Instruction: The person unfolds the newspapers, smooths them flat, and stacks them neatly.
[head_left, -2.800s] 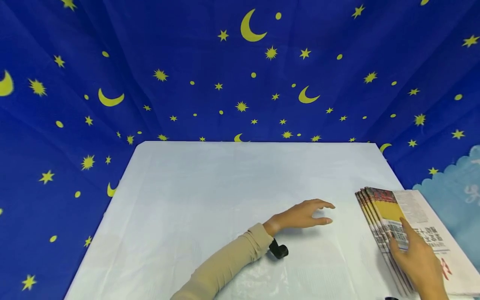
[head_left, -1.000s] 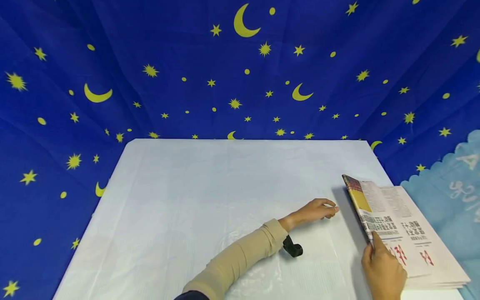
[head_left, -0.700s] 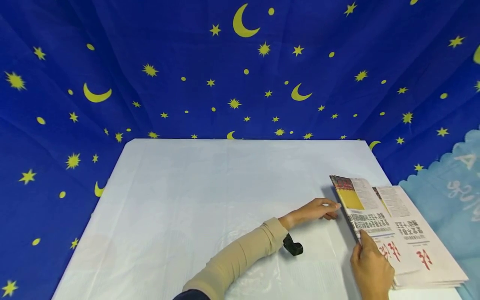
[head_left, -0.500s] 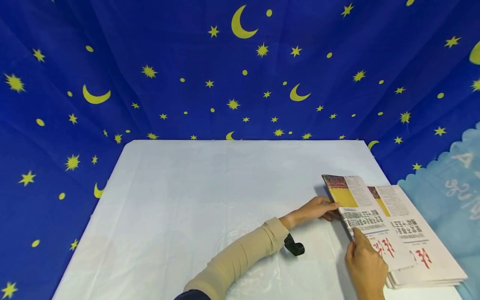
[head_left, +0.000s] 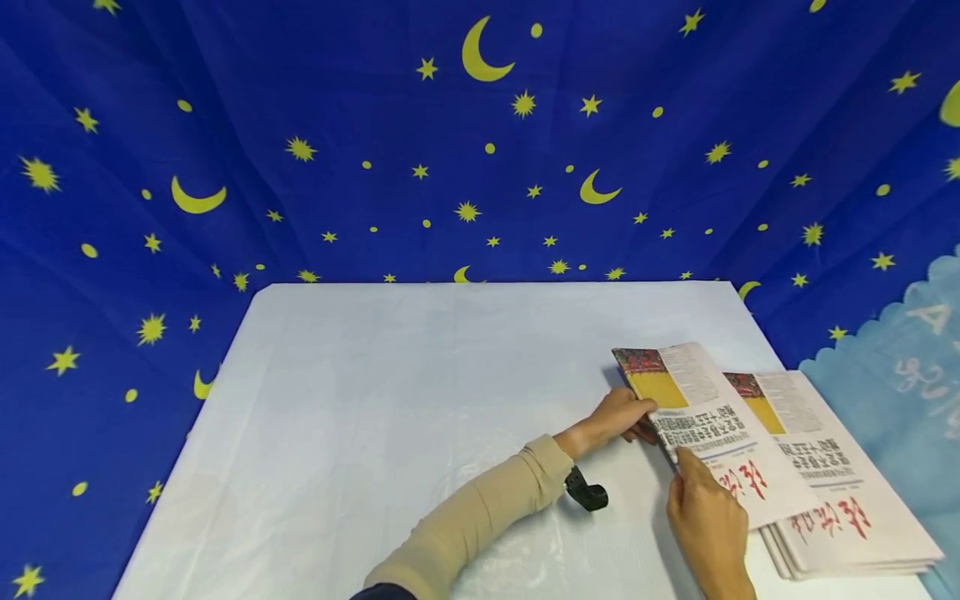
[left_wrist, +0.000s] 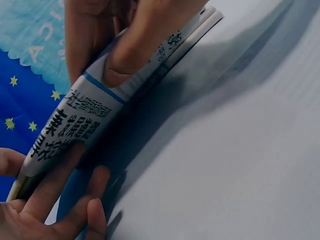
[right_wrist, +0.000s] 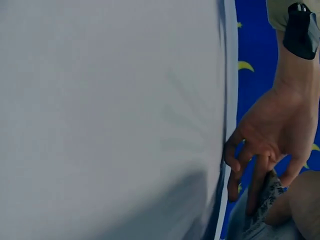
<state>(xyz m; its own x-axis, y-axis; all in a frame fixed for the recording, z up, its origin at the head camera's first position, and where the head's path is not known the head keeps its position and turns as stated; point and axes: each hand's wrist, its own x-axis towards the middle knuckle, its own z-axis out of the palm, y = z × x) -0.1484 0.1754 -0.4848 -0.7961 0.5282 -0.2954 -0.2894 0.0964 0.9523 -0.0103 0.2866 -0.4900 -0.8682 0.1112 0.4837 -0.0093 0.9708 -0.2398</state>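
A folded newspaper [head_left: 708,417], with a yellow and red picture and red and black print, is lifted and tilted over a pile. My left hand [head_left: 618,414] pinches its left fold, thumb on top and fingers beneath. Lower along the same fold, my right hand [head_left: 708,517] grips it with the thumb and forefinger. Both hands show close up on the folded edge in the left wrist view, where the newspaper [left_wrist: 85,117] stands on a slant. The pile of matching newspapers [head_left: 862,533] lies to the right, partly covered by the held one.
A white-covered table [head_left: 420,358] stretches to the left and back. Behind it hangs a blue cloth [head_left: 360,108] with yellow moons and stars. A light blue scalloped cloth [head_left: 900,358] is at the right. A black wrist-worn device [head_left: 587,492] sits under my left wrist.
The top newspaper has come off the pile and moved left in my right hand. My left hand, empty before, has taken hold of its fold, and both hands have shifted left.
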